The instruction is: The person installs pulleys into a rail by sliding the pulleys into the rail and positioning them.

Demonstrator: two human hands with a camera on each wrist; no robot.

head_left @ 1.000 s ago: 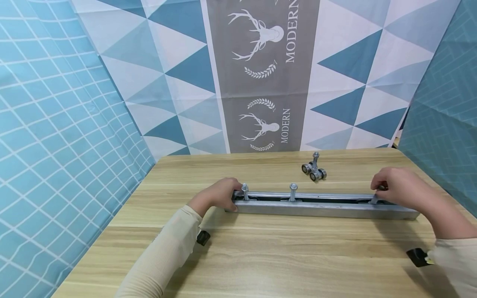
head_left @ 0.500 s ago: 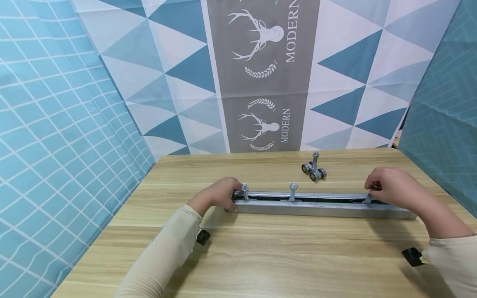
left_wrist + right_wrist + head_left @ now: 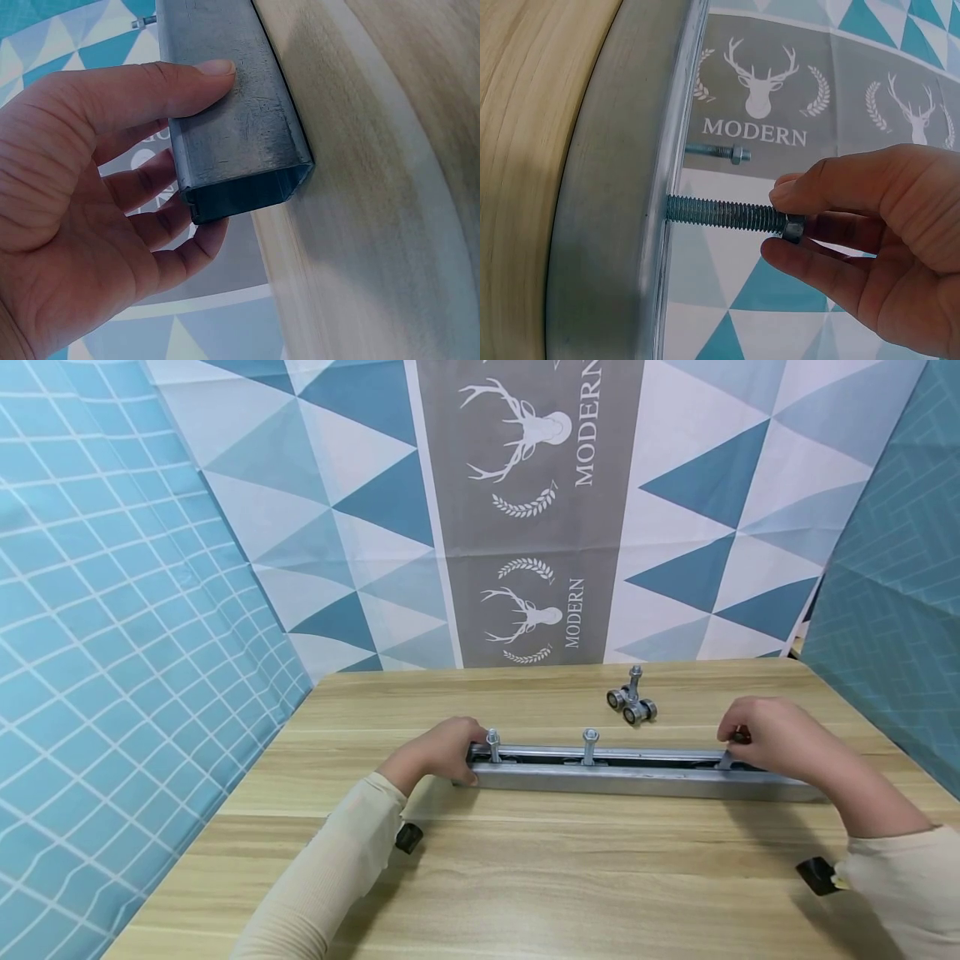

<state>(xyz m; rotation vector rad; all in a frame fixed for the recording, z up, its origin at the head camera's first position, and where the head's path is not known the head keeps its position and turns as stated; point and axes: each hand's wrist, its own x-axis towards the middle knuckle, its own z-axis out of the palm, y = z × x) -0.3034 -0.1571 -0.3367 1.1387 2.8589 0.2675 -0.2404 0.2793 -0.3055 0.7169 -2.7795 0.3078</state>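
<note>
A long grey metal channel rail lies across the table, slot facing up. My left hand grips its left end; in the left wrist view the thumb lies on the rail's side wall, the fingers behind it, by the hollow end. Toward the rail's right part, my right hand pinches the nut end of a threaded trolley bolt between thumb and fingertips. That bolt rises from the slot; its lower part is hidden inside. Two more trolley bolts stand in the slot, one near the left end and another bolt farther right.
Behind the rail, a loose four-wheeled roller trolley sits on the wooden table with its bolt upright. Patterned cloth hangs along the back edge, and blue cloth walls flank both sides.
My right hand has slid left along the rail, carrying the pinched trolley bolt with it. The left hand and the other two bolts have stayed in place.
</note>
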